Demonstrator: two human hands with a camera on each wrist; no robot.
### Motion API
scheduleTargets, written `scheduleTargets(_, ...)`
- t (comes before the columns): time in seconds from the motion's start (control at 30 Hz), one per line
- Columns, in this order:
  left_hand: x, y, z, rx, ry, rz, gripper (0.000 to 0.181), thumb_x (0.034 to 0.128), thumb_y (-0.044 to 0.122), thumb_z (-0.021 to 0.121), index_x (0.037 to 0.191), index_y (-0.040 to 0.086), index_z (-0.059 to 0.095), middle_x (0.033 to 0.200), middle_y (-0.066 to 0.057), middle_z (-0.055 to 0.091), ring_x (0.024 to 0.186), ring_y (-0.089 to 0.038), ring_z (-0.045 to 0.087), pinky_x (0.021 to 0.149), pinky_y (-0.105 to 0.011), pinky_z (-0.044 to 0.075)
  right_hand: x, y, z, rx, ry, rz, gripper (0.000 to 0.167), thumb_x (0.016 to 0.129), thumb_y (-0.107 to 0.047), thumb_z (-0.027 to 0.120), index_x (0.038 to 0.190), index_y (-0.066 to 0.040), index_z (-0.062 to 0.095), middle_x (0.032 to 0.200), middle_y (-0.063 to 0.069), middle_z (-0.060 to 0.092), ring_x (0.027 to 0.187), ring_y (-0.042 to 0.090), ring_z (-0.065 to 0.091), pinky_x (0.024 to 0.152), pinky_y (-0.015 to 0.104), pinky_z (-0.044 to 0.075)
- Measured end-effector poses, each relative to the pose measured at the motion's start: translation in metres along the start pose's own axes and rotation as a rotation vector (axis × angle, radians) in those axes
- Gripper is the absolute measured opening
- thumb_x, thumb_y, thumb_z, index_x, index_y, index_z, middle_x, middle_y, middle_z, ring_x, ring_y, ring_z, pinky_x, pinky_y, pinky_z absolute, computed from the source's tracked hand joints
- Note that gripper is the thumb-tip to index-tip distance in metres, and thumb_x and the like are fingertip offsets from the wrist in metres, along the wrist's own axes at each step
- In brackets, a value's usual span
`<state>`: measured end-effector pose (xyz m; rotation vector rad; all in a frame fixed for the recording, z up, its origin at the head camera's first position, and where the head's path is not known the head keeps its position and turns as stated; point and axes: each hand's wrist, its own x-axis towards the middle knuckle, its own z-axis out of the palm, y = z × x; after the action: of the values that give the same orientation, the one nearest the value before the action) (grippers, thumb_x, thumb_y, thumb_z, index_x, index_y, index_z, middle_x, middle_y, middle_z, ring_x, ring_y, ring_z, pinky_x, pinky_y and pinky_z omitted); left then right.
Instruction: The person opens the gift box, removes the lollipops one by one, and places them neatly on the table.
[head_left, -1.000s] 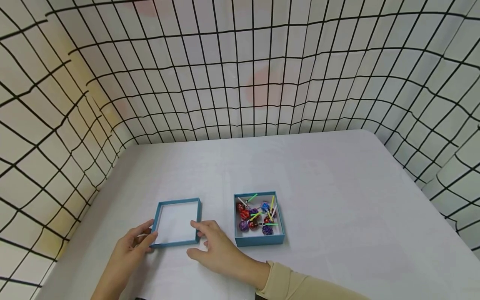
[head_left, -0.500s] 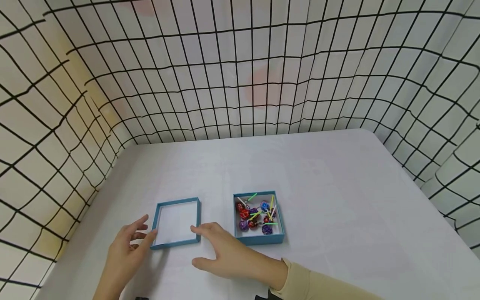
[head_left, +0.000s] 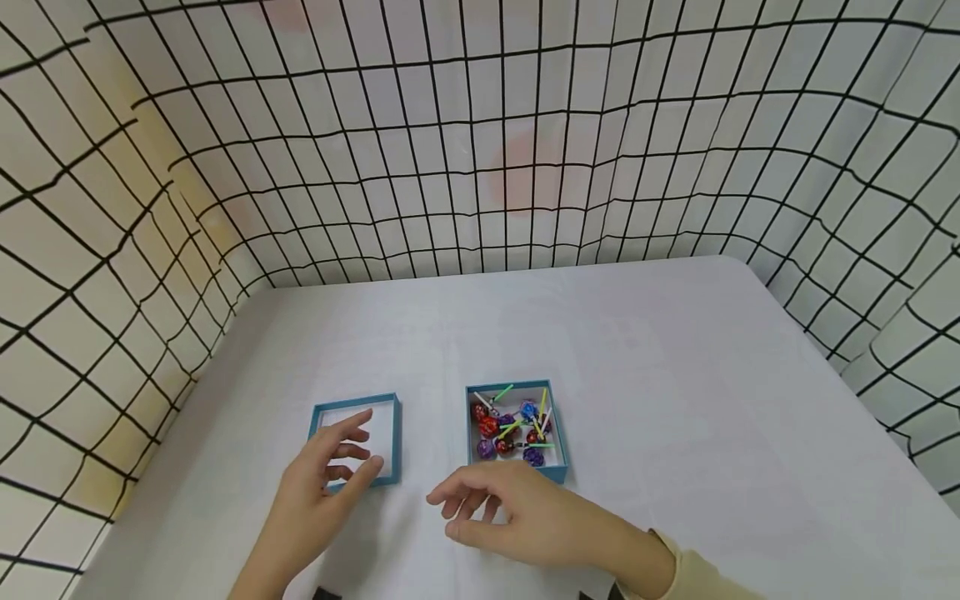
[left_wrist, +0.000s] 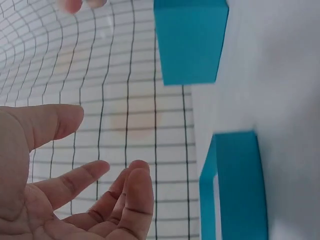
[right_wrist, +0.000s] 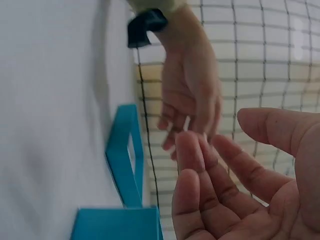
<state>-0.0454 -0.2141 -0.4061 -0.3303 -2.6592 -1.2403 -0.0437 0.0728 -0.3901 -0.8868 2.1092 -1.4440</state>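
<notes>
White-covered table (head_left: 675, 375) before a black-gridded backdrop (head_left: 480, 150): one open blue box (head_left: 557, 475) holding lollipops (head_left: 488, 427), with one shallow blue tray (head_left: 397, 442), lid-like, well to its left. Left hand (head_left: 318, 492), fingers spread, hovers by the tray and right hand (head_left: 525, 508), fingers loosely bent, by the box, neither holding anything, seemingly between grips; handling either piece would call for fingers set against its walls. Head view alone shows the lollipops; right wrist view adds a dark band (right_wrist: 145, 27) on the left wrist.
</notes>
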Motion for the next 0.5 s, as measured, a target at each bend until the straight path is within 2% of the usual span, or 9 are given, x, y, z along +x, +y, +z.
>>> scheduleTargets(0.07,0.003,0.004,0.007,-0.045,-0.051,0.005,0.056,0.0982,0.017,0.081,0.150,0.025,0.061,0.122,-0.006,0.070,0.104,-0.008,0.072,0.082,-0.023,0.062,-0.005,0.002,-0.011,-0.004,0.045,-0.004,0.023,0.108,-0.030,0.067,0.128,-0.020,0.074,0.107,-0.006,0.076,0.098,0.000,0.067,0.083,0.021,0.058)
scheduleTargets(0.2,0.009,0.014,0.022,-0.110,-0.159,-0.071,0.056,0.0984,0.021,0.081,0.150,0.026,0.061,0.124,-0.006,0.070,0.107,-0.014,0.072,0.086,-0.023,0.062,-0.013,0.010,-0.033,-0.063,0.171,0.025,0.023,0.107,-0.032,0.068,0.124,-0.018,0.076,0.103,-0.004,0.076,0.095,0.007,0.067,0.080,0.023,0.056)
scheduleTargets(0.3,0.013,0.019,0.035,-0.155,-0.213,-0.122,0.057,0.0978,0.021,0.081,0.150,0.027,0.060,0.124,-0.006,0.070,0.107,-0.013,0.071,0.088,-0.022,0.061,-0.015,0.017,-0.049,-0.116,0.257,0.060,0.023,0.107,-0.032,0.069,0.125,-0.018,0.075,0.103,-0.003,0.075,0.091,0.009,0.066,0.076,0.024,0.056)
scheduleTargets(0.5,0.020,0.024,0.058,-0.232,-0.287,-0.131,0.061,0.0981,0.020,0.081,0.154,0.021,0.057,0.125,-0.010,0.069,0.107,-0.014,0.072,0.088,-0.020,0.060,-0.016,0.029,-0.071,-0.173,0.363,0.108,0.025,0.106,-0.028,0.070,0.128,-0.016,0.074,0.108,0.004,0.076,0.092,0.011,0.065,0.074,0.025,0.055)
